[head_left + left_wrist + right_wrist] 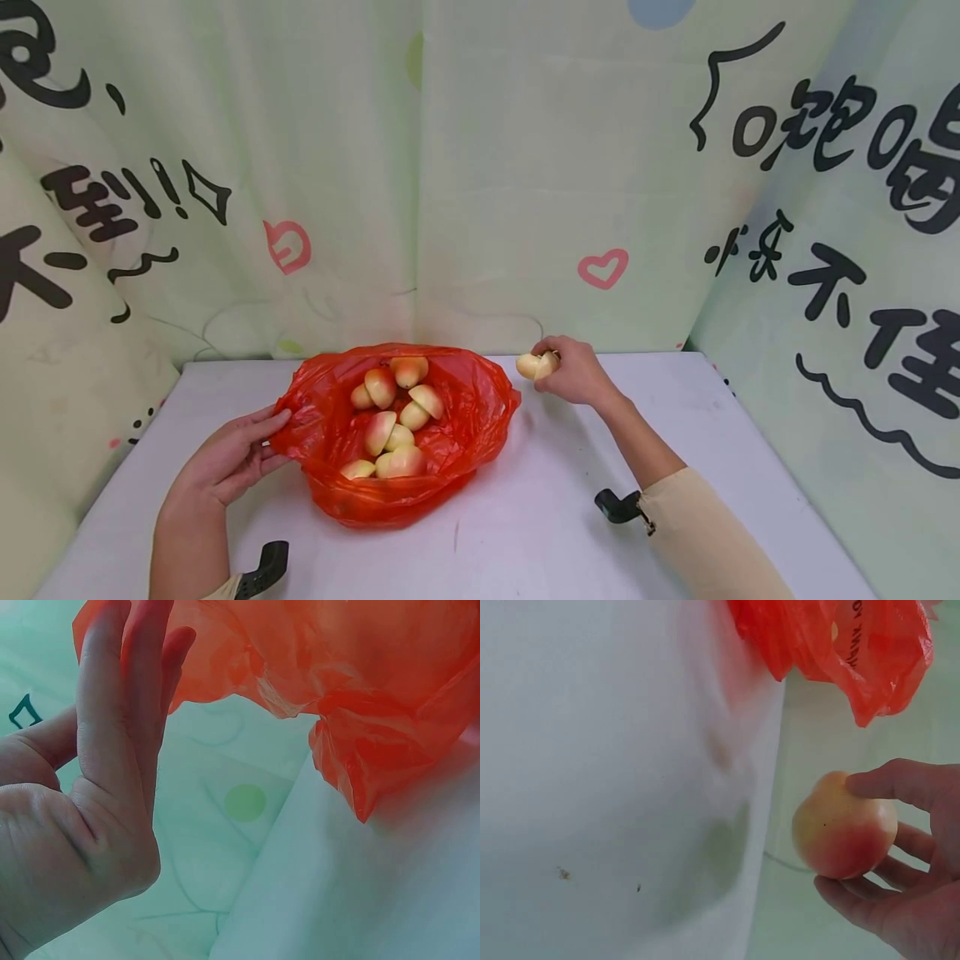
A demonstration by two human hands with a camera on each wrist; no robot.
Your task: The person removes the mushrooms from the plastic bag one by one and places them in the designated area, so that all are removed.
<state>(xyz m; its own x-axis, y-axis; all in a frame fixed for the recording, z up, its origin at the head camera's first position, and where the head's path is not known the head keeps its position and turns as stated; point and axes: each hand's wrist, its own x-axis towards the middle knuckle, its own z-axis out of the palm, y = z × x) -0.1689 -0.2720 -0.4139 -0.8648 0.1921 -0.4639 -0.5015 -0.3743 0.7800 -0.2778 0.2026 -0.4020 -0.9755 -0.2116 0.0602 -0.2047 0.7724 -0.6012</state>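
Observation:
A red plastic bag (480,433) stands wide open on the table, with several mushrooms (380,387) inside, pale-stemmed and with red-yellow caps. My left hand (225,454) pinches the bag's left rim between thumb and fingers. In the left wrist view, red film (300,645) overlaps the fingertips of that hand (112,795). To the right of the bag, my right hand (576,375) holds one mushroom (528,367) above the table's far side. The right wrist view shows its rounded, red-blushed cap (847,840), with the thumb on top and fingers beneath.
The white table (525,533) reaches back to a pale green curtain (510,167) printed with dark writing and pink hearts. Curtain also hangs along both sides. Black wrist devices (618,506) sit by the sleeves. Small specks (564,874) mark the tabletop.

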